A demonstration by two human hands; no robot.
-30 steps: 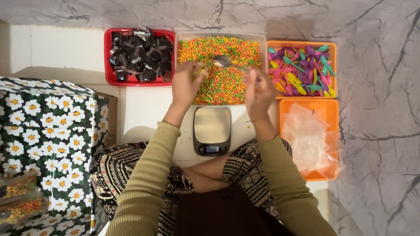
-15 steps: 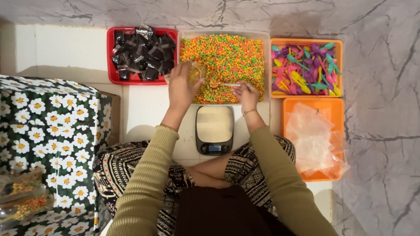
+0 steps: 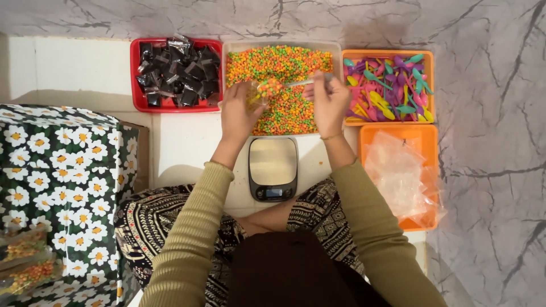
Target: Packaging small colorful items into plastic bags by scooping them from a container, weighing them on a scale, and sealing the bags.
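Observation:
My right hand (image 3: 330, 102) grips a metal spoon (image 3: 284, 85) heaped with small orange, green and yellow candies. The spoon's bowl hovers at the mouth of a small clear bag (image 3: 255, 94) that my left hand (image 3: 239, 111) holds upright. Both hands are above a white tray (image 3: 281, 44) filled with the same multicoloured candies (image 3: 290, 116). Just in front of that tray, between my forearms, lies a small kitchen scale (image 3: 273, 167) with a bare platform.
A red tray of black wrapped pieces (image 3: 175, 73) stands to the left, an orange tray of coloured plastic spoons (image 3: 389, 85) to the right. An orange tray of clear bags (image 3: 401, 176) lies near right. A daisy-patterned box (image 3: 62, 187) sits at my left, with filled bags (image 3: 25, 258).
My right hand dipped the spoon into the candies and lifted it out full, bringing it left to the bag. My left hand kept the bag over the tray.

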